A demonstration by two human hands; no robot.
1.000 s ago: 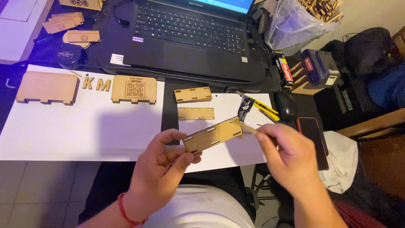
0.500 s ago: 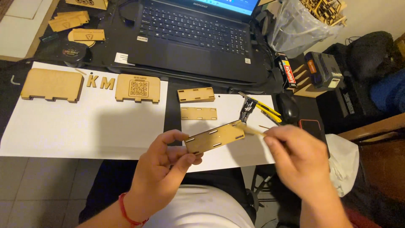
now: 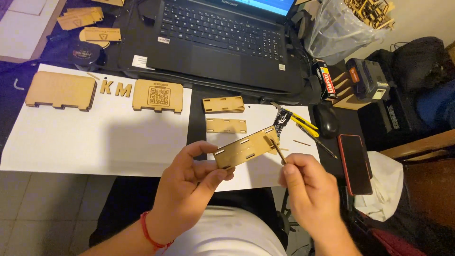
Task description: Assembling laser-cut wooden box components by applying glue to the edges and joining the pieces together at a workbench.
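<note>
My left hand (image 3: 189, 189) pinches a narrow laser-cut wooden strip (image 3: 244, 148) with small slots by its left end, holding it tilted above my lap. In my right hand (image 3: 308, 189) is a thin wooden stick (image 3: 278, 149), whose tip touches the strip's right end. Two similar slotted wooden strips (image 3: 223, 104) (image 3: 226, 125) lie on the table just beyond the hands.
A black laptop (image 3: 218, 42) stands at the back. On white paper (image 3: 95, 137) lie two wooden panels (image 3: 60, 90) (image 3: 157, 96) and cut-out letters (image 3: 116, 88). A yellow utility knife (image 3: 303, 124), a mouse (image 3: 326, 119), a red phone (image 3: 355, 163) and a glue box (image 3: 324, 79) lie to the right.
The right hand has drawn back slightly and now shows the thin stick against the strip's right end. The left hand keeps the strip almost still.
</note>
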